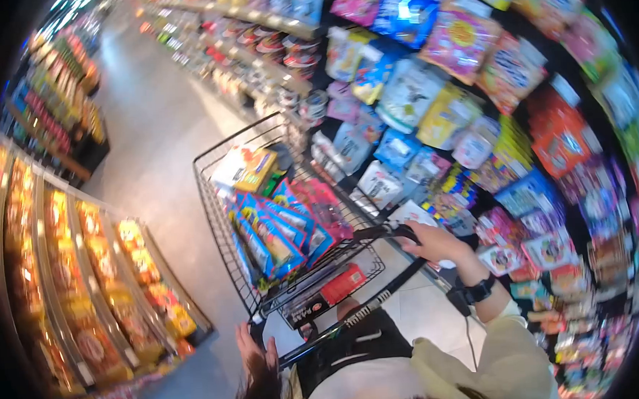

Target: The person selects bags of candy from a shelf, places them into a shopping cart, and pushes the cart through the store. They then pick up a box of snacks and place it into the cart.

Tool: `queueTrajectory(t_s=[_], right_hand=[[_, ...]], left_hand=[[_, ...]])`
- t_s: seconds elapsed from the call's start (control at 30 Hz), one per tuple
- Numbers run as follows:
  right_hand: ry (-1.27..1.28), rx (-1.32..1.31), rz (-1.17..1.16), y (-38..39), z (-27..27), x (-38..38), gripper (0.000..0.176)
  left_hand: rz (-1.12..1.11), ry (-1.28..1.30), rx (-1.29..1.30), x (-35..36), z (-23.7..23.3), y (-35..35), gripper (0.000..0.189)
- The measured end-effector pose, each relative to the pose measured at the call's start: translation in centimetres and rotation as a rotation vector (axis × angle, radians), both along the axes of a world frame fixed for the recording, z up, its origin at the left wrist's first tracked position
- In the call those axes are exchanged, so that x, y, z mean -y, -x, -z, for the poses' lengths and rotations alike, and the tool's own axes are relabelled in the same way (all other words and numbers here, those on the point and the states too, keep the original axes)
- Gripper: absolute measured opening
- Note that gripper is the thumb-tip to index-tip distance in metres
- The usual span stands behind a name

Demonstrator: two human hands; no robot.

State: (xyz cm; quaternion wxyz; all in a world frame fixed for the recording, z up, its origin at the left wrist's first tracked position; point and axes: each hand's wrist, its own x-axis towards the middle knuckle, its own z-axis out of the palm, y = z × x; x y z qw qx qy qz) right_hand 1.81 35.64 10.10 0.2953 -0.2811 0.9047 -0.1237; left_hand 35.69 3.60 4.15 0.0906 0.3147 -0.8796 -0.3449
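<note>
A black wire shopping cart (222, 204) stands in front of me, with blue and red snack packets (278, 230), a pink bag (323, 206) and a yellow and white package (249, 167) in its basket. On the cart's lower level lies a red and black box (328, 293). My right hand (437, 242) is closed over the right end of the handle frame, a dark watch on its wrist. At the left end of the handlebar (354, 317), my left hand (256, 347) is upright beside the bar, its fingers apart and nothing visible in it.
Hanging bags of sweets (463, 40) fill a rack close on the right. Lit shelves of packaged food (77, 270) stand at the left, another display (61, 97) beyond them. The aisle floor (146, 129) runs between, toward the upper left.
</note>
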Motion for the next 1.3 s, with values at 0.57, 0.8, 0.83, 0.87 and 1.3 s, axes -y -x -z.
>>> queueTrajectory(t_s=[0.57, 0.8, 0.83, 0.87, 1.3], right_hand=[[0.213, -0.553, 0.671, -9.5, 5.3, -0.2, 0.024], [0.185, -0.473, 0.624, -13.8, 5.6, -1.2, 0.031], [0.162, -0.457, 0.640, -14.7, 5.5, -1.2, 0.031], [0.142, -0.469, 0.641, -15.8, 5.4, -1.2, 0.031], [-0.013, -0.295, 0.580, -28.8, 1.6, -2.5, 0.052]], left_hand=[[0.118, -0.298, -0.016, 3.0, 3.0, -2.4, 0.059], [0.057, -0.370, -0.084, 3.9, 4.0, -5.2, 0.057], [0.067, -0.303, -0.062, 3.8, 2.8, -5.8, 0.053], [0.079, -0.233, -0.041, 3.7, 2.1, -6.3, 0.049], [-0.019, -0.025, 0.015, 4.0, 1.2, -16.0, 0.026]])
